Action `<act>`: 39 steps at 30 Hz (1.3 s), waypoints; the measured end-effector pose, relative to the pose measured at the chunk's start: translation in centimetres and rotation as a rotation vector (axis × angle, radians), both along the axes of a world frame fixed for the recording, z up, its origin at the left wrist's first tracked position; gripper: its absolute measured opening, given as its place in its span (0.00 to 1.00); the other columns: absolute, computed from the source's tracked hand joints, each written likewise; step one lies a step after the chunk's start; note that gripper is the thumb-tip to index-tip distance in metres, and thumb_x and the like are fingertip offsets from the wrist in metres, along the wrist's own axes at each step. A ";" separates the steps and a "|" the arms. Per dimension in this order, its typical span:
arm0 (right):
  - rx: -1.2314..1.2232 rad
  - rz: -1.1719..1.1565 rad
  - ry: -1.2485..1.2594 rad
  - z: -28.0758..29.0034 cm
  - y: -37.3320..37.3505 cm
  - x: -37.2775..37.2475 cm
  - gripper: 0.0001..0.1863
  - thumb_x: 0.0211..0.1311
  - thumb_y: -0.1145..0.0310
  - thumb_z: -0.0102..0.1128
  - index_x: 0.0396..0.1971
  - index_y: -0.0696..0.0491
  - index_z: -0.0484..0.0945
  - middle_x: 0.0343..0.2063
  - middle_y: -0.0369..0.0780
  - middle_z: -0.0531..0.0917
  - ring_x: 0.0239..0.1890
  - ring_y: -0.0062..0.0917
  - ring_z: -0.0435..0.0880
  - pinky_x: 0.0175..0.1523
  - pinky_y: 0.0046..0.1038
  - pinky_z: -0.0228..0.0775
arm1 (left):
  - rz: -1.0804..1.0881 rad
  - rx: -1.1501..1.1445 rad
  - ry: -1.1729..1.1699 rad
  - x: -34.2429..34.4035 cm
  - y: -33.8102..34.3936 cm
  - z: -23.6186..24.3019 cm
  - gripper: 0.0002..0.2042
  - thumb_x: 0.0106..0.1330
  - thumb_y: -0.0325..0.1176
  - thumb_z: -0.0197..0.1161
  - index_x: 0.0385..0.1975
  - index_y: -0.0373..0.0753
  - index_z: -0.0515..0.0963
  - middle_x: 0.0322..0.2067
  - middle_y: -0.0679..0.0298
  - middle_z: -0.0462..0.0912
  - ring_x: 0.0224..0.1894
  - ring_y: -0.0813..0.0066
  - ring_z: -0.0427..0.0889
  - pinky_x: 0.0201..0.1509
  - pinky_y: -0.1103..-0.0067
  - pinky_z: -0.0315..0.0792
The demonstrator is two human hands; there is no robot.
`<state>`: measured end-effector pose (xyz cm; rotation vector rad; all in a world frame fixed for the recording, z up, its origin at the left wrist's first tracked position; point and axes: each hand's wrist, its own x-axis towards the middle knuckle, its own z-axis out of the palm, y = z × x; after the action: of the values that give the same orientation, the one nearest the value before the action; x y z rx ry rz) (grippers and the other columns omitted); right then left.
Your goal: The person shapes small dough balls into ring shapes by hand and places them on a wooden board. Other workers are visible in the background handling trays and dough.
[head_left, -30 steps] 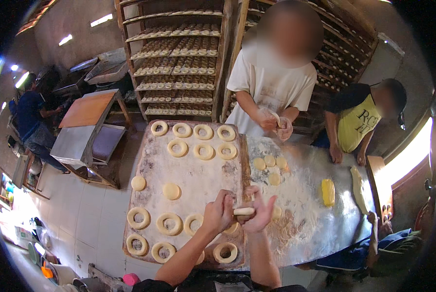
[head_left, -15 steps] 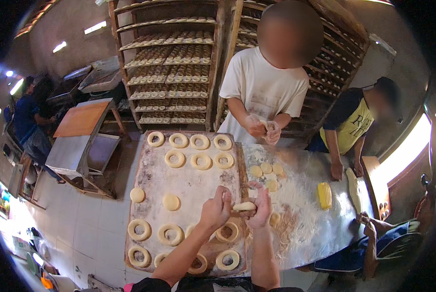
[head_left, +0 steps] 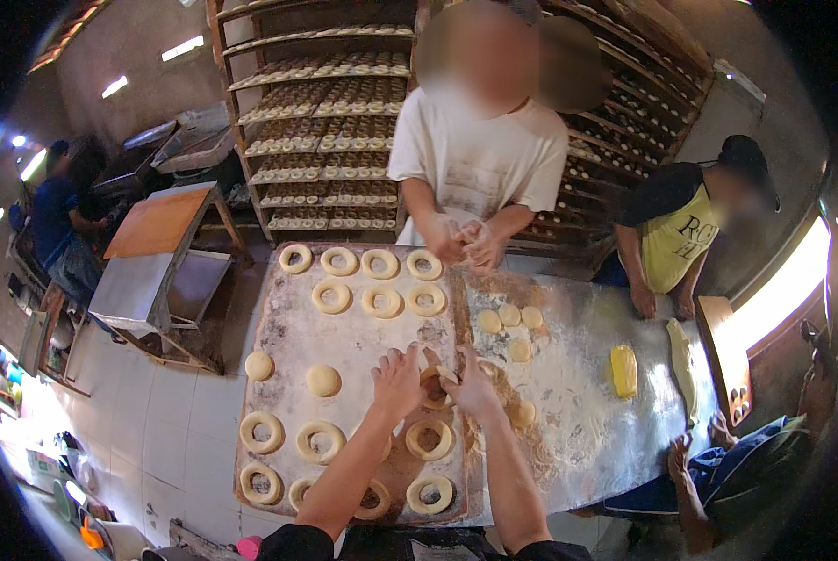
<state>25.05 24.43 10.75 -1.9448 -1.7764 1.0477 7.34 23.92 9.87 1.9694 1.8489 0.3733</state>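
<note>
Left hand (head_left: 396, 381) palm-down, grip unclear; right hand (head_left: 475, 385), angled inward, grasping dough ring (head_left: 437, 404).

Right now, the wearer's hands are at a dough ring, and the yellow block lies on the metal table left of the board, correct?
Not left: the head view shows the yellow block on the metal table to the right of the board. The left hand and right hand are at a dough ring.

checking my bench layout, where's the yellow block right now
In the head view, the yellow block lies right of centre on the floury table, just left of the long dough strip.
</note>
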 end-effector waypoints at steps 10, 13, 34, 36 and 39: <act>0.132 -0.248 -0.497 -4.2 -6.9 12.7 0.33 0.61 0.54 0.64 0.62 0.55 0.70 0.50 0.54 0.82 0.54 0.50 0.80 0.62 0.44 0.70 | 0.200 0.301 -0.274 1.4 -4.1 1.5 0.26 0.64 0.34 0.65 0.62 0.38 0.68 0.43 0.47 0.77 0.48 0.48 0.77 0.52 0.60 0.72; 0.180 0.013 -0.454 -6.3 -6.3 15.1 0.29 0.61 0.55 0.64 0.58 0.56 0.72 0.47 0.52 0.83 0.52 0.50 0.80 0.58 0.45 0.72 | 0.158 0.153 -0.502 6.5 -6.5 1.7 0.20 0.68 0.33 0.63 0.58 0.36 0.71 0.34 0.50 0.80 0.37 0.50 0.80 0.43 0.64 0.75; 0.417 0.022 0.698 1.8 -8.2 20.1 0.32 0.58 0.79 0.64 0.62 0.56 0.62 0.51 0.45 0.73 0.53 0.31 0.74 0.53 0.35 0.72 | 0.037 0.486 -0.499 24.0 -11.1 6.0 0.22 0.56 0.17 0.63 0.53 0.36 0.75 0.35 0.55 0.77 0.40 0.52 0.80 0.45 0.68 0.76; 0.143 0.172 1.146 1.7 -8.6 21.3 0.31 0.58 0.78 0.61 0.62 0.56 0.62 0.50 0.44 0.77 0.53 0.33 0.77 0.58 0.36 0.71 | 0.129 0.613 -0.482 24.3 -11.4 5.7 0.25 0.57 0.16 0.58 0.58 0.36 0.70 0.36 0.54 0.77 0.40 0.53 0.80 0.48 0.68 0.75; -0.134 0.279 1.576 1.9 -9.2 22.6 0.30 0.61 0.67 0.63 0.62 0.54 0.63 0.42 0.42 0.81 0.49 0.31 0.80 0.56 0.33 0.71 | 0.054 0.335 -0.907 23.8 -11.9 5.4 0.27 0.59 0.16 0.54 0.62 0.36 0.65 0.42 0.55 0.76 0.42 0.60 0.79 0.52 0.69 0.74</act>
<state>47.61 15.23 12.68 -0.3564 -0.9488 1.9442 31.10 12.01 15.29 1.5067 1.2779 1.3936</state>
